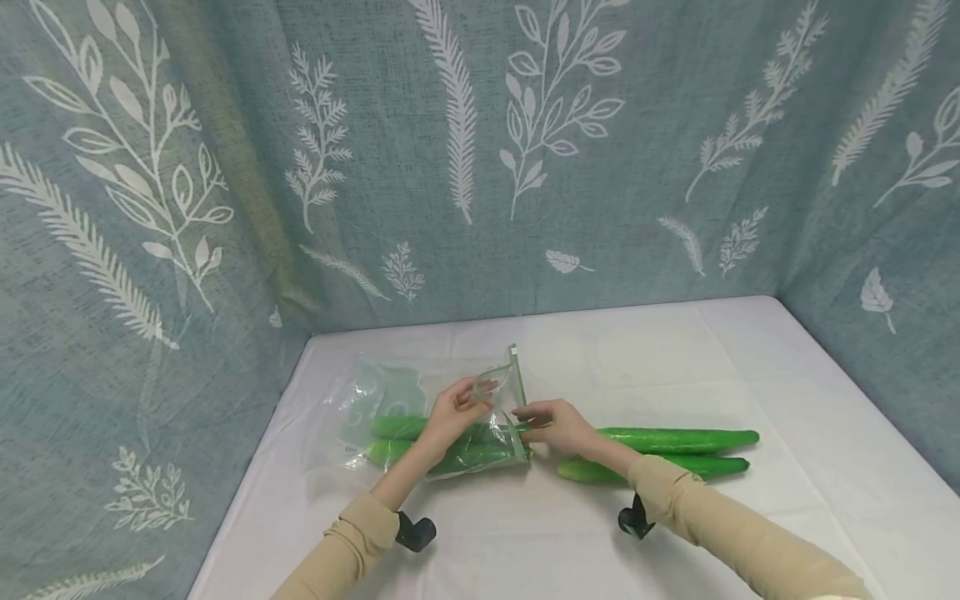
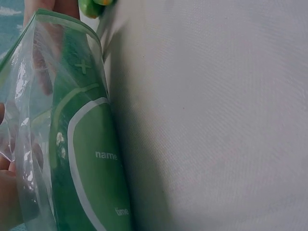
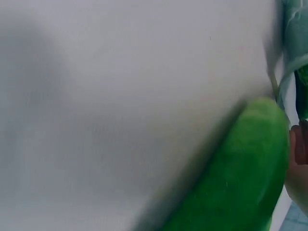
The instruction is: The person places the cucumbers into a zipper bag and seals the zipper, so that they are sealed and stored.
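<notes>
A clear zip bag [image 1: 337, 417] with a green printed panel lies on the table, its mouth facing right. Two long green cucumbers [image 1: 472, 456] are inside, seen through the plastic. At the top of the mouth my left hand [image 1: 453, 412] pinches the plastic film. My right hand [image 1: 558, 427] is at the mouth, its fingers and thumb around the end of the upper cucumber in the bag. The left wrist view shows the bag's green panel [image 2: 96, 159] close up, with the right fingers [image 2: 45, 67] behind plastic.
Two more cucumbers [image 1: 690, 439] lie side by side on the white-covered table [image 1: 637, 358], beneath and right of my right forearm; one fills the lower right wrist view. Blue-grey curtains [image 1: 480, 250] with white leaf prints stand behind and at both sides.
</notes>
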`<state>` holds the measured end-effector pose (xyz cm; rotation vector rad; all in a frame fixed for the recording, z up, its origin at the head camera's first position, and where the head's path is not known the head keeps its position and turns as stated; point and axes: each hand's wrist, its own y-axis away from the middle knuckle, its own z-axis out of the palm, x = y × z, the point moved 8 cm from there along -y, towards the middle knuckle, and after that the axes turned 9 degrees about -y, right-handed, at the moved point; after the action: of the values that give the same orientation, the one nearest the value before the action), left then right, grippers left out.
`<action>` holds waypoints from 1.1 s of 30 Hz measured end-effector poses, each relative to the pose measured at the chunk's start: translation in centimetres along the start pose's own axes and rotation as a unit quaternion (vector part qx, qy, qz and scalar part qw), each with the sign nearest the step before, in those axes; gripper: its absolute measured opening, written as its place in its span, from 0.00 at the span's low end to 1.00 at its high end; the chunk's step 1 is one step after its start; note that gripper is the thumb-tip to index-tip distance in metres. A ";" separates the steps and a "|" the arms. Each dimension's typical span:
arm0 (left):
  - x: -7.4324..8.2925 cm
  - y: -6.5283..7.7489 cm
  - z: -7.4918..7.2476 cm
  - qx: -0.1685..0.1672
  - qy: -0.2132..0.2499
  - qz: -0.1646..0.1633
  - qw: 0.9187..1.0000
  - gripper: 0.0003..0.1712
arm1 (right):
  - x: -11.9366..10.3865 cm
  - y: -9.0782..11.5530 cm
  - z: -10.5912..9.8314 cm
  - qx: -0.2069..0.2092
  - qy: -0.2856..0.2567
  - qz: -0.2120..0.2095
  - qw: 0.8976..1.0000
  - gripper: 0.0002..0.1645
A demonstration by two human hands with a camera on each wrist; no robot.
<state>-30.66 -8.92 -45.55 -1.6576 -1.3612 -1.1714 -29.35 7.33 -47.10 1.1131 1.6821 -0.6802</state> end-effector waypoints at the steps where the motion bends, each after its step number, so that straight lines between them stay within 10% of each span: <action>1: 0.0 0.0 0.0 0.000 0.000 -0.001 1.000 0.32 | -0.1 0.1 -0.2 -0.004 0.003 -0.003 1.000 0.25; 33: 0.0 -0.2 0.0 -0.004 0.015 0.013 1.000 0.29 | -0.6 5.8 -10.1 -0.050 0.055 0.007 0.997 0.29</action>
<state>-30.85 -8.92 -45.59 -1.6523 -1.3147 -1.1837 -28.23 17.93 -42.50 1.1068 1.7798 -0.5273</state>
